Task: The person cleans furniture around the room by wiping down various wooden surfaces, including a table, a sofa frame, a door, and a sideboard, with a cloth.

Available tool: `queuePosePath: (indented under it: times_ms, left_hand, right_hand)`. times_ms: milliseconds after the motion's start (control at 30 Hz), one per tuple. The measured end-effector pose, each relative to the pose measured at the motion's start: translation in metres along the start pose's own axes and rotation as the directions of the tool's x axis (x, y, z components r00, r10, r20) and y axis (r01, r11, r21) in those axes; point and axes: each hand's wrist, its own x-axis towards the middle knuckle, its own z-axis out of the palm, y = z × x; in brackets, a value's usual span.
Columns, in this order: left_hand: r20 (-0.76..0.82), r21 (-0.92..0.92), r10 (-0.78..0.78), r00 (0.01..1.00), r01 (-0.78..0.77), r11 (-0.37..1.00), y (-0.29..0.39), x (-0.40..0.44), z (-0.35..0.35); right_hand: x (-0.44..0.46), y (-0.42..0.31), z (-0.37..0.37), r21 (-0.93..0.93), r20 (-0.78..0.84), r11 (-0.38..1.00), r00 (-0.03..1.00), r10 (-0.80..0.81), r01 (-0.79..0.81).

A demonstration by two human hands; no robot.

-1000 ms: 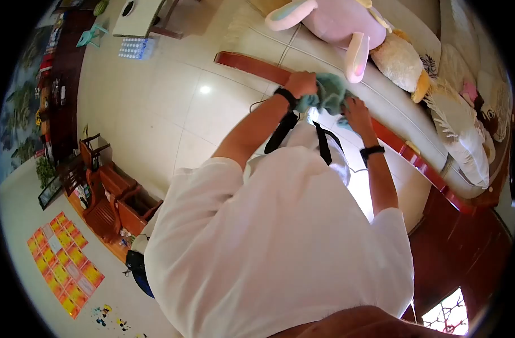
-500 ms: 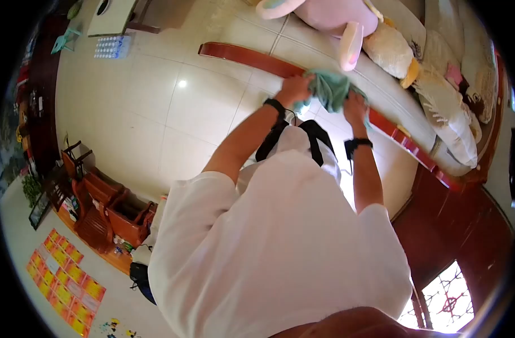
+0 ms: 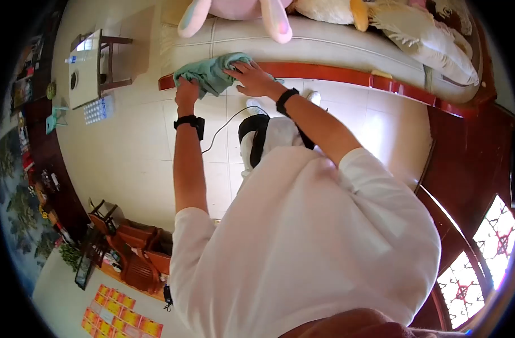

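A crumpled green cloth (image 3: 212, 72) lies over the left end of the red wooden rail (image 3: 316, 70) along the sofa's front edge. My left hand (image 3: 187, 94) is closed on the cloth's near left corner, its fingertips partly hidden in the folds. On the cloth's right side rests my right hand (image 3: 254, 79), fingers spread over the fabric and thumb apart. Behind the rail is the pale sofa seat (image 3: 319, 48). The legs of a pink plush toy (image 3: 275, 22) hang over the seat just beyond my hands.
More plush toys and a fringed white cushion (image 3: 421, 42) sit on the sofa. A dark cable (image 3: 219, 130) runs over the tiled floor near my feet. To the left stand a table (image 3: 87, 70), a pack of bottles (image 3: 100, 110) and a turquoise stool (image 3: 56, 119).
Both hands and the green cloth have moved left along the rail to its left end. My right hand's fingers now spread over the cloth. The view has turned and shifted with my body.
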Motion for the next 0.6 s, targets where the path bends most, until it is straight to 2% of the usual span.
queuePosePath:
  times_ms: [33, 67, 133, 200, 267, 333, 400, 433, 500, 533, 567, 600]
  left_hand:
    - [-0.024, -0.017, -0.058, 0.998, 0.058, 0.998, 0.01, -0.001, 0.007]
    - [-0.037, -0.012, -0.05, 0.998, 0.049, 0.999, 0.026, -0.002, 0.012]
    - [-0.003, 0.002, -0.129, 0.992, 0.129, 0.992, 0.053, -0.013, 0.029]
    - [-0.009, 0.059, -0.069, 0.998, 0.07, 0.996, 0.076, -0.009, 0.057]
    - [0.254, 0.256, 0.216, 0.943, -0.28, 0.925, 0.102, -0.008, 0.08]
    - [0.207, 0.277, 0.159, 0.965, -0.214, 0.937, 0.17, -0.058, 0.074]
    - [0.25, 0.408, 0.27, 0.93, -0.354, 0.841, 0.192, -0.051, 0.124]
    - [0.217, 0.348, 0.39, 0.895, -0.444, 0.826, 0.19, -0.042, 0.165]
    - [0.367, 0.225, 0.334, 0.868, -0.431, 0.874, 0.244, -0.058, 0.177]
    - [0.556, 0.179, 0.169, 0.814, -0.316, 0.932, 0.293, -0.084, 0.162]
    - [0.571, 0.173, 0.197, 0.797, -0.351, 0.92, 0.318, -0.097, 0.176]
    - [0.562, -0.124, 0.301, 0.77, -0.282, 0.951, 0.338, -0.109, 0.19]
  right_hand:
    - [-0.015, 0.009, -0.01, 0.055, -0.003, 0.998, 1.0, -0.02, 0.02]
    - [-0.03, 0.022, -0.022, 0.052, -0.018, 0.998, 1.0, -0.022, 0.023]
    - [-0.068, 0.049, -0.042, 0.016, 0.059, 0.992, 0.99, -0.129, 0.128]
    - [-0.11, 0.072, -0.063, 0.033, 0.041, 0.993, 0.993, -0.115, 0.114]
    - [-0.152, 0.094, -0.089, -0.004, 0.06, 0.998, 0.997, -0.056, 0.056]
    - [-0.197, 0.114, -0.102, 0.031, 0.071, 0.999, 0.997, -0.01, 0.008]
    - [-0.234, 0.132, -0.13, 0.108, 0.074, 0.991, 0.995, 0.071, -0.079]
    - [-0.252, 0.143, -0.142, 0.066, 0.094, 0.993, 0.991, 0.094, -0.1]
    - [-0.283, 0.165, -0.172, -0.094, 0.158, 0.985, 0.974, 0.16, -0.147]
    - [-0.298, 0.173, -0.189, -0.157, 0.184, 0.966, 0.955, 0.231, -0.204]
    - [-0.314, 0.184, -0.203, -0.17, 0.174, 0.956, 0.948, 0.267, -0.239]
    - [-0.327, 0.195, -0.214, -0.216, 0.146, 0.931, 0.933, 0.329, -0.295]
